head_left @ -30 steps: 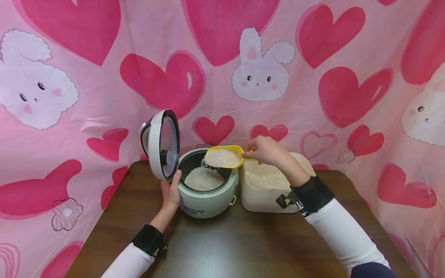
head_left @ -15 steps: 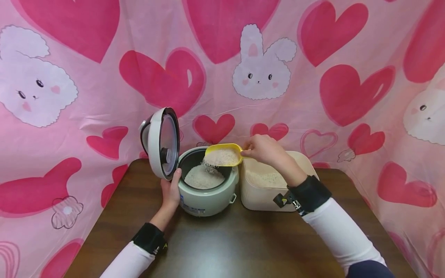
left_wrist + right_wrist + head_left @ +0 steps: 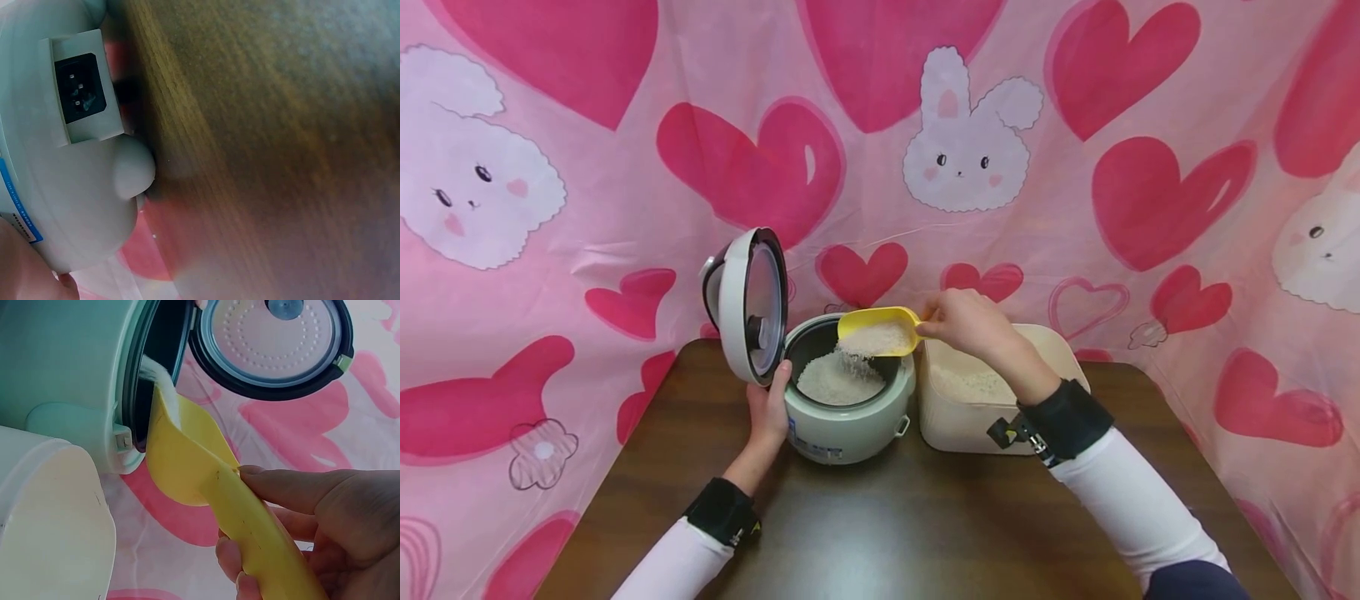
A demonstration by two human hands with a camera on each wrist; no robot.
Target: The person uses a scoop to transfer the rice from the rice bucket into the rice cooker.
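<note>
In the head view, my right hand (image 3: 970, 323) holds a yellow scoop (image 3: 874, 332) by its handle over the open rice cooker (image 3: 842, 433). The scoop tilts left, and grains run off its lip onto a white heap of rice (image 3: 838, 379) in the dark inner pot. The right wrist view shows the fingers wrapped around the scoop handle (image 3: 256, 531), with white grains (image 3: 164, 387) streaming into the pot. My left hand (image 3: 767, 412) grips the cooker's left side by the lid hinge, thumb near the rim. The raised lid (image 3: 752, 308) stands upright above that hand.
A cream bin (image 3: 977, 429) holding rice stands right of the cooker, partly under my right forearm. Both stand on a dark wooden table (image 3: 865, 533). A pink cloth (image 3: 865, 217) with hearts and rabbits hangs close behind. The cooker's power socket (image 3: 80, 87) faces the left wrist camera.
The scoop has shifted slightly left and tips further while grains keep falling. Less rice shows in it. The left hand holds its place; the whole head view has drifted slightly.
</note>
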